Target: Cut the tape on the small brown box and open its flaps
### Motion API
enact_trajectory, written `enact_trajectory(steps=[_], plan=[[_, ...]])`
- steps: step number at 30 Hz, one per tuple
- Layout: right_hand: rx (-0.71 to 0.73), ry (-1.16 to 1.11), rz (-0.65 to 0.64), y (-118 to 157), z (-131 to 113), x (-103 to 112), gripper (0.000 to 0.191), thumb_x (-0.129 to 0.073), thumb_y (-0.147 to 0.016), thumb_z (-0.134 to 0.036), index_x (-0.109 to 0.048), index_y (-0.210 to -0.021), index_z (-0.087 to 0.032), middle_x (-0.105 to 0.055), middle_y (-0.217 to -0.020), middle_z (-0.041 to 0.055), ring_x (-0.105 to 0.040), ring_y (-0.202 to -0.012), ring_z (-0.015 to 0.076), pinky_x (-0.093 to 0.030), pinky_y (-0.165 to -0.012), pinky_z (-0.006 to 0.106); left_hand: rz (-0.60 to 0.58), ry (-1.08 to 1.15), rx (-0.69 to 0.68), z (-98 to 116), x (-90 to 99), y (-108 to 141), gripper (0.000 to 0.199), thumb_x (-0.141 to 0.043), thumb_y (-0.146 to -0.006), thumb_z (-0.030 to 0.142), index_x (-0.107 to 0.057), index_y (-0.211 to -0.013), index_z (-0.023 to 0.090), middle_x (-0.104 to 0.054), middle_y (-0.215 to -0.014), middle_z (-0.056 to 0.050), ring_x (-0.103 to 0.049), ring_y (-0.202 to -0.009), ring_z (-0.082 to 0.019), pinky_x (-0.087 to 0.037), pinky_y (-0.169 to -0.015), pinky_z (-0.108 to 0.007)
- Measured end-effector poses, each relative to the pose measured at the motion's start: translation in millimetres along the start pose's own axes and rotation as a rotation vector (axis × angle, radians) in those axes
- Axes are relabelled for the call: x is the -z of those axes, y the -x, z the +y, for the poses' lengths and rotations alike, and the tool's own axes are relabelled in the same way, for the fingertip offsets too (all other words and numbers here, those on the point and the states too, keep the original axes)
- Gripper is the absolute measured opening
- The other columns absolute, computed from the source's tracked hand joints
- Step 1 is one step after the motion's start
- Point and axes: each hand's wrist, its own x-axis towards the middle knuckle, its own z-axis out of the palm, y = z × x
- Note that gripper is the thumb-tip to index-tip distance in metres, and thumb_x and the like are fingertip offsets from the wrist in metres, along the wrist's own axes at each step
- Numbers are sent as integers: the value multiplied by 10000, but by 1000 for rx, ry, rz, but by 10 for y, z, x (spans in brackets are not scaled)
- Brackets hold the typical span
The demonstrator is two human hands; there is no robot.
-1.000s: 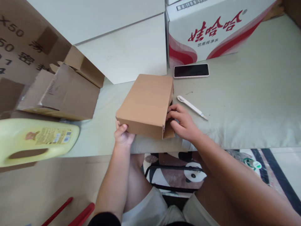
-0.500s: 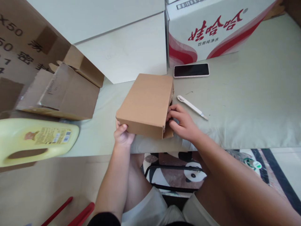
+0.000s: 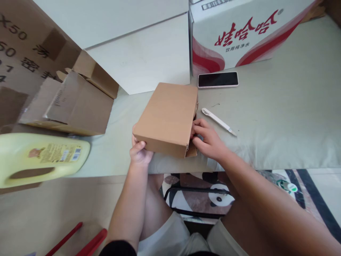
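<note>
A flat brown cardboard box (image 3: pixel 167 113) rests slightly tilted on the pale cloth-covered surface, its right end open with torn edges and a small flap (image 3: pixel 191 151) sticking out low down. My left hand (image 3: pixel 140 151) grips the near left corner, thumb on the front side and the other fingers mostly hidden beneath. At the open end, my right hand (image 3: pixel 209 140) has its fingers bent and reaching into the opening. Its fingertips are hidden there, so what they pinch cannot be seen. A white utility knife (image 3: pixel 218 122) with its blade out lies just right of the box.
A phone (image 3: pixel 218 80) lies before a white and red carton (image 3: pixel 231 39). Behind the box stands a large white box (image 3: pixel 149 60). Brown cartons (image 3: pixel 80 103) and a yellow jug (image 3: pixel 45 160) stand or lie at left. The surface's front edge runs above my legs.
Hardly anything differs. The whole scene has shifted very slightly to the right in view, and my right fingers sit a touch deeper at the box's open end.
</note>
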Motion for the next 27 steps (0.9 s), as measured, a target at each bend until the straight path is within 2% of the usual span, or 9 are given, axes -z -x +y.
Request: enact_trajectory(steps=[7,16,20,27], plan=[[-4,-5,-6,3,7,-10,73,-510,-768,-171,-541,-732,-226,-545,-975,71,-587,-933,229,-516,-869,420,-2,-36,5,8,1,4,686,-968,-419,351,-725,-1058,292,-775,-963,-1,-724,-876,-222,-578,-762,-320],[0,-7,-12,10,19,-19,67,-501,-773,-179,-534,-734,-223,-536,-967,71,-581,-914,224,-509,-833,404,-4,23,31,24,-65,22,669,-972,-378,297,-721,-998,287,-740,-912,21,-671,-827,-168,-551,-762,-276],[7,-15,-15,14,17,-21,71,-501,-774,-173,-535,-735,-221,-539,-971,74,-585,-932,228,-509,-835,399,-18,-27,21,38,-76,30,634,-955,-400,333,-716,-985,288,-733,-939,4,-665,-846,-194,-548,-761,-304],[8,-13,-14,21,24,-35,69,-503,-784,-171,-541,-747,-216,-549,-984,76,-593,-959,236,-508,-834,395,37,9,34,58,-149,39,586,-964,-320,305,-742,-860,276,-726,-891,4,-647,-799,-179,-558,-723,-282]])
